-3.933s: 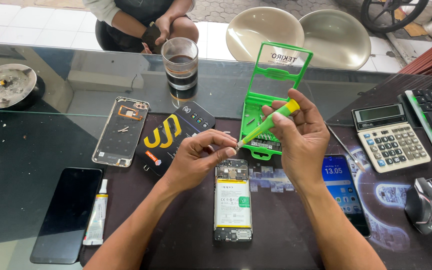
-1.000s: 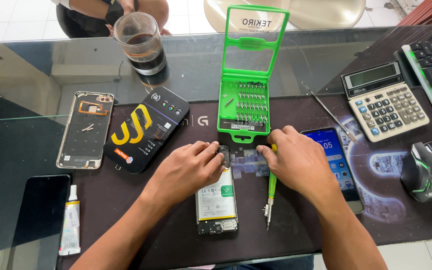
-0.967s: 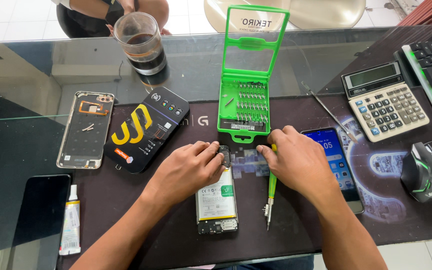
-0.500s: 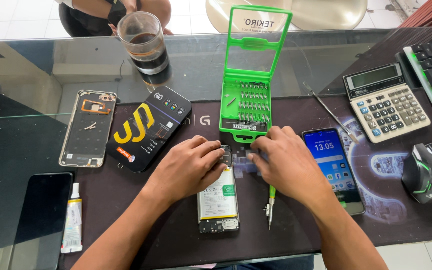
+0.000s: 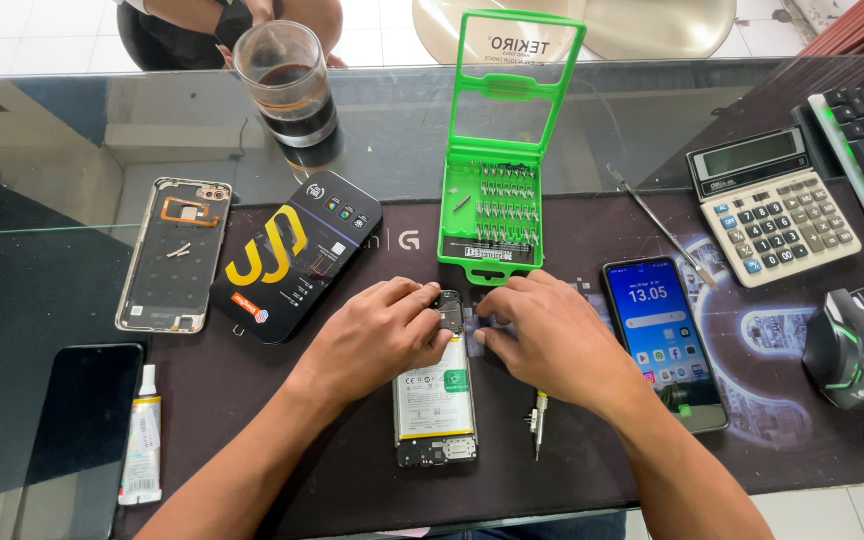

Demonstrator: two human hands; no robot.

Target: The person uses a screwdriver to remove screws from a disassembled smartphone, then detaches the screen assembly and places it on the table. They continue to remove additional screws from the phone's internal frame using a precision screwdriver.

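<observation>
Working both hands, left hand (image 5: 372,335) and right hand (image 5: 547,335), fingertips pinched, apparently on a small part, at the top of the opened phone (image 5: 435,395) lying mid-mat; lifting next needs care

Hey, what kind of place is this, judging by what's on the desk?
Most likely a phone repair bench in a small shop. Both hands, left hand and right hand, work on an opened phone with its battery showing, beside a green screwdriver bit case, a detached back cover and a calculator.
</observation>
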